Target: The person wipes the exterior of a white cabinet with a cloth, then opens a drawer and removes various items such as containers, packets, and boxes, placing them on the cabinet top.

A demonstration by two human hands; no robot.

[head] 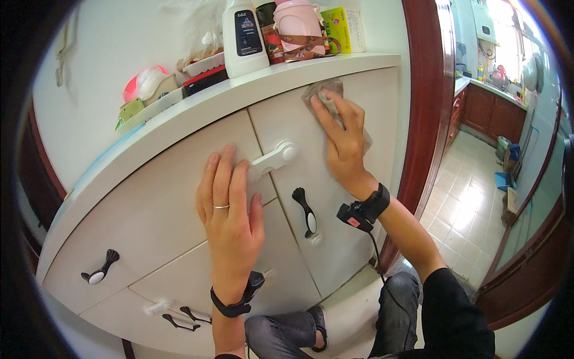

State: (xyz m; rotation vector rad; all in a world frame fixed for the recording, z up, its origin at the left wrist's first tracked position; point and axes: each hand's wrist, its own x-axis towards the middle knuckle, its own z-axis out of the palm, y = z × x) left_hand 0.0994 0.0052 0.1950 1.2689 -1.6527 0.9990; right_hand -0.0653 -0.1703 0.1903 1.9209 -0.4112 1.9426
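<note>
My right hand (343, 139) presses a crumpled grey cloth (334, 86) against the upper part of the white cabinet door (381, 134), just under the cabinet top. Some of the cloth is hidden beneath the fingers and palm. Flat on the drawer front (166, 211) lies my left hand (231, 206), fingers apart and holding nothing. Its index finger is beside a white child-safety latch (276, 157) that spans the gap between drawer and door. A black handle with a white inset (306, 213) is below the latch on the door.
On the cabinet top (309, 67) stand a white bottle (244, 40), a pink flask (298, 27) and a tray of small items (157, 105). A dark red door frame (423, 107) borders the right side. Another black handle (102, 267) projects at left. A cable (377, 251) hangs from my right wrist device.
</note>
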